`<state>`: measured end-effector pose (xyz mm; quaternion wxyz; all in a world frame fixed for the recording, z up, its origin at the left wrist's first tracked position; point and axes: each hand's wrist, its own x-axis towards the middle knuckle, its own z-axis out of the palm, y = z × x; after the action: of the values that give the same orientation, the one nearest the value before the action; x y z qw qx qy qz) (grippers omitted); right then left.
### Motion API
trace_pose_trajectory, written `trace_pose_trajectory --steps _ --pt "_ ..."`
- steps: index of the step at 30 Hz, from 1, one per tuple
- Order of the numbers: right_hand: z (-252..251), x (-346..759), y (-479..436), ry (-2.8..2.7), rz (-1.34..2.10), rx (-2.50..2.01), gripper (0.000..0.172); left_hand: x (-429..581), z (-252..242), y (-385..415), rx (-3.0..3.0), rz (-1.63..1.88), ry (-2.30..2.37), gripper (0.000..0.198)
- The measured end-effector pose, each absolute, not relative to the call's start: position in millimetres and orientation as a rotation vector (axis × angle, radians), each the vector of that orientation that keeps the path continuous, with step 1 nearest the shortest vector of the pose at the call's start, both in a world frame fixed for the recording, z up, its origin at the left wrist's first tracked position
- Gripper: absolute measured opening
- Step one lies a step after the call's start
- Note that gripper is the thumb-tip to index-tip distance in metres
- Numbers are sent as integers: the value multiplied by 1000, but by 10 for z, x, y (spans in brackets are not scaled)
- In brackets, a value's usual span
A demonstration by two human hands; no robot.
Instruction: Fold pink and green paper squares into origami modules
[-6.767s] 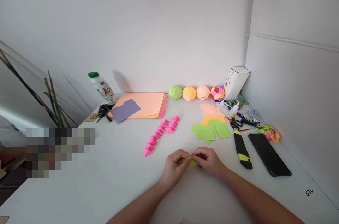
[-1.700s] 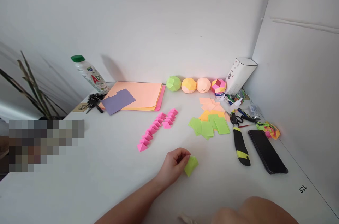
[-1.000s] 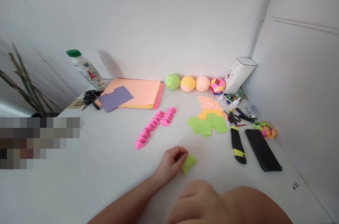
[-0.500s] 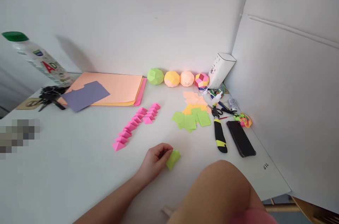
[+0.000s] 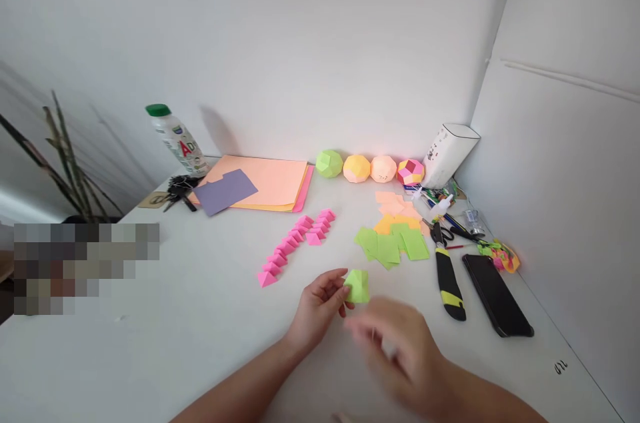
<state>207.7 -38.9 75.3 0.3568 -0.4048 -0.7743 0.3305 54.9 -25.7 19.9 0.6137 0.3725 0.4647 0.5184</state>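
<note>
Pinched between the thumb and fingers of my left hand point(image 5: 323, 306) is a light green piece of paper point(image 5: 357, 286) with fold creases, raised slightly over the white table point(image 5: 190, 316). My right hand point(image 5: 400, 343) is just to the right and nearer to me, its fingers curled but smeared by motion, so I cannot make out whether they hold anything. Beyond my hands, loose green paper pieces point(image 5: 387, 246) lie in a pile with orange point(image 5: 397, 223) and peach ones point(image 5: 393, 201). Left of the pile, folded pink paper pieces point(image 5: 287, 246) stand in two slanting rows.
Four-coloured paper balls, among them a green ball point(image 5: 329, 164), line the wall. Rightward lie a utility knife point(image 5: 447, 283), a black phone point(image 5: 497, 296) and scissors point(image 5: 443, 234). Coloured sheets point(image 5: 275, 179), a purple sheet point(image 5: 225, 191), keys point(image 5: 181, 189) and a bottle point(image 5: 180, 143) are at back left.
My right hand has come in from the near edge to beside the green paper. My left hand has lifted and turned that paper. The view has shifted left.
</note>
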Motion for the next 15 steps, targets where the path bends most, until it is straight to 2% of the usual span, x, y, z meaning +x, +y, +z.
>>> trace_pose_trajectory --steps 3,6,8,11,15 --pt "585 2033 -163 -1755 839 -1268 22 565 238 -237 792 1234 1047 46" --pt "310 2003 30 -1541 1293 -1195 35 565 243 -232 793 1205 1035 49" --pt "150 2001 102 -1491 1553 -1049 35 553 235 -229 808 1184 1050 45" --pt "21 2034 139 -1474 1640 -988 30 526 230 -212 840 1155 1131 35" --pt "1 2093 149 -1444 1700 -944 32 499 252 -179 871 1145 1153 32"
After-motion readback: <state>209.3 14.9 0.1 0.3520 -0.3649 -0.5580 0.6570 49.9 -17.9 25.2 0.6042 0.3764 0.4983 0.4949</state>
